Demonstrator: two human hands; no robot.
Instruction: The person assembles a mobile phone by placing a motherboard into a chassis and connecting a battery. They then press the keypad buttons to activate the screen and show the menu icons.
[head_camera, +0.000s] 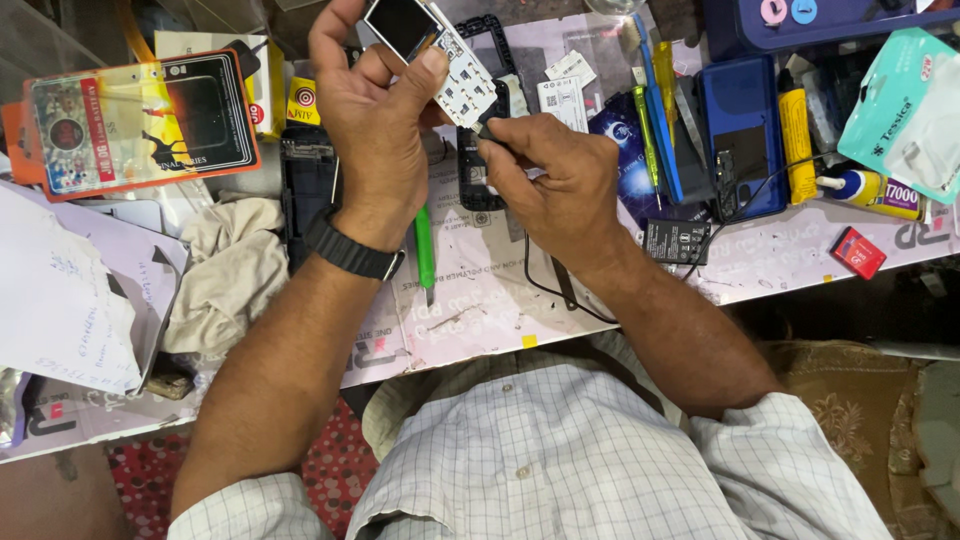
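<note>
Pinching the board at 12 o'clock, the left hand holds only its edge; the right hand, clamped on a probe, could slip and scratch it

– How much of the small white phone circuit board with its dark screen shows?

– Its far corner runs off the top edge, and the left hand covers its left side.

– And the tool in the right hand?

– Only a dark tip shows; the closed fingers hide the rest.

– The green-handled screwdriver?

– Its far end sits under the left wrist.

– The teal packet at right?

– Cut by the right edge.
</note>
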